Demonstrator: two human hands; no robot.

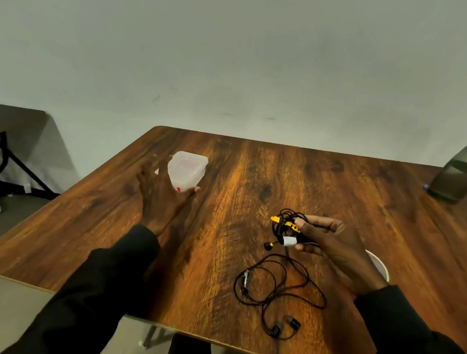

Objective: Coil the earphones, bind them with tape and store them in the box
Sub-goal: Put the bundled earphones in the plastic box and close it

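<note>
The coiled earphones (285, 229), black cord with yellow fittings and a white band of tape (288, 241) around the bundle, sit pinched in the right hand (329, 245), thumb on top and fingers underneath, closed on the bundle just above the wooden table (254, 178). One black-and-yellow bud dangles loose on the left of the bundle. It looks feather-light and limp; I'd judge the cord soft and springy, likely to loosen if the tape lets go, so the taped waist is the safest place to hold, and the buds are the parts to spare from squeezing.

Nearer the person than that bundle lies a second pair of earphones (277, 291), all black, sprawled in loose loops flat on the table, its two buds toward the table's near edge.

Well to the left of the bundle and farther back stands the box (187, 168), a small translucent plastic tub with rounded corners and red marks, lid seemingly on. The left hand (160, 191) is spread wide open against its side, thumb touching the base, not yet gripping. It should be light and a bit slippery.

A white rim (380, 265) peeks from behind the right hand; a dark bottle (459, 177) stands far right of the bundle.
</note>
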